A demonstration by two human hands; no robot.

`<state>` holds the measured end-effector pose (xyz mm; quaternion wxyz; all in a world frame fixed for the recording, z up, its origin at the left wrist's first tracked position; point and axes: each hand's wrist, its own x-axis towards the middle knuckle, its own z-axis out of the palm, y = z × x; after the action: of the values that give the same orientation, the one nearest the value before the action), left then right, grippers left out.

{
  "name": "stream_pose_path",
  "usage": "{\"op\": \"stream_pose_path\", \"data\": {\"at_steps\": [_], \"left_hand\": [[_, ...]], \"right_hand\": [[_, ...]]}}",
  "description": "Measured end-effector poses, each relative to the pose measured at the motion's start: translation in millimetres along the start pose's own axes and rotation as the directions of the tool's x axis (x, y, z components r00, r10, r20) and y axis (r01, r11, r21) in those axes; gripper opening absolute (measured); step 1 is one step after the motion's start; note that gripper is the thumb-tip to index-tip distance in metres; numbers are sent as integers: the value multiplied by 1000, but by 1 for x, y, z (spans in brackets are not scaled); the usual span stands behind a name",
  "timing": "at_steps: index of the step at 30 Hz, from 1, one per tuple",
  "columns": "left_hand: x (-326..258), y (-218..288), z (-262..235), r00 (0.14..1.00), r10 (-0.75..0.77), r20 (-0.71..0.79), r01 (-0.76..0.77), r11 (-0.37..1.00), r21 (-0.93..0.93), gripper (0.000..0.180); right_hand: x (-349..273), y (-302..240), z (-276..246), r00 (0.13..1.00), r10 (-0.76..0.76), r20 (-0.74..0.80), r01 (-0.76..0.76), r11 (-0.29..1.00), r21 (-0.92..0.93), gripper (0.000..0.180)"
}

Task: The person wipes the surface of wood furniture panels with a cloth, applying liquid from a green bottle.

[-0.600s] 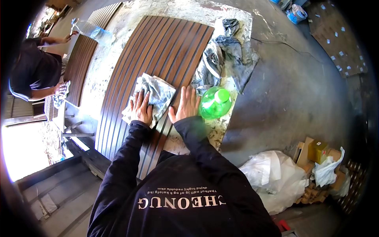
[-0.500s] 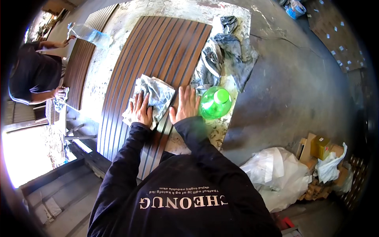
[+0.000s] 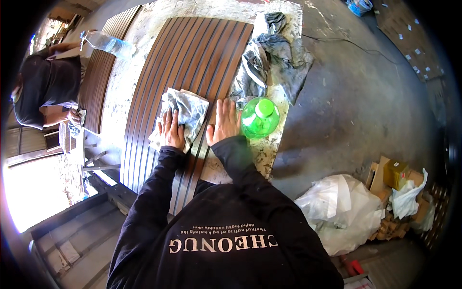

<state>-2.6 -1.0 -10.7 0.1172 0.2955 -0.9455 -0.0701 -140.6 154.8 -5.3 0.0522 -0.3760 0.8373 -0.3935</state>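
A brown ribbed panel [image 3: 185, 62] with dark grooves lies lengthwise on the paint-stained table. My left hand [image 3: 171, 133] presses flat on a crumpled, grey-stained white rag [image 3: 191, 111] on top of the panel, its fingers stretched out. Along the panel's right edge rests my right hand [image 3: 225, 123], open and flat, holding nothing. Close to its right stands a green bottle [image 3: 260, 124] with a light green cap. Grimy grey cloths [image 3: 284, 58] are heaped beyond the bottle, partly against the panel's edge.
Across the table at left, another person [image 3: 48, 89] works at a second brown panel [image 3: 92, 96]. A clear plastic bottle [image 3: 108, 44] lies nearby. White plastic sheeting [image 3: 337, 207] and cardboard scraps [image 3: 390, 226] lie on the floor at lower right. A cable [image 3: 346, 41] crosses the floor.
The view has shifted slightly. My hands stay in nearly the same places on the rag and panel. The other person has leaned, with the far arm reaching toward the clear bottle.
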Motion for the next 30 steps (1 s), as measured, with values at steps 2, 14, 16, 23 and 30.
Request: {"op": "stream_pose_path", "data": {"at_steps": [2,14,16,23,30], "left_hand": [[-9,2,2,999,-47,1,47,999,18,55],[-201,16,-60,948,-282,149,282,959,22,58],[-219,18,-67,946,-290,147,290,957,22,55],[-144,45,-50,972,-134,192,143,989,-32,51],[52,79,11,990,41,134,-36,999,-39,49]], "right_hand": [[0,-1,1,1000,-13,19,13,1000,-21,81],[-2,2,1,999,-42,32,46,989,-139,76],[-3,5,6,998,-57,17,59,992,-116,75],[-5,14,4,991,-122,-54,126,988,86,67],[-2,6,2,981,-61,-182,106,963,249,78]]}}
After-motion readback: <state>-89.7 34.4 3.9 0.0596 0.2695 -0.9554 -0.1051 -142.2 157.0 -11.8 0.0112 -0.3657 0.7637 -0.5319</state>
